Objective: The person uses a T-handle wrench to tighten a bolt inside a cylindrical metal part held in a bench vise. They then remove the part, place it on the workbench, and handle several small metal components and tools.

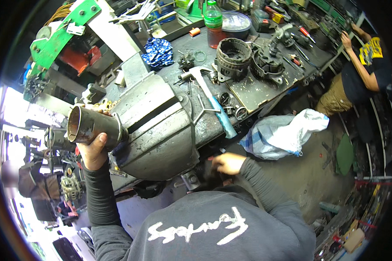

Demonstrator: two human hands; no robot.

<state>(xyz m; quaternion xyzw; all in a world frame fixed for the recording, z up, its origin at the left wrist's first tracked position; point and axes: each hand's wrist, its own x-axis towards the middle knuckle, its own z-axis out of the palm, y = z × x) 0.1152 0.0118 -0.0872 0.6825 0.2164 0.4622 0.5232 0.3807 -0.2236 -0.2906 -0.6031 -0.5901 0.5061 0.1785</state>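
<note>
Nearest, the right hand (228, 163) reaches under the edge of the dark metal surface (257, 89), its grip hidden, so I cannot tell its state. Just beyond, the left hand (93, 150) has its grip wrapped around a rusty open-ended steel tube (89, 125), held against a large grey conical metal housing (159, 130). Farther off lies a blue-handled claw hammer (209, 95).
</note>
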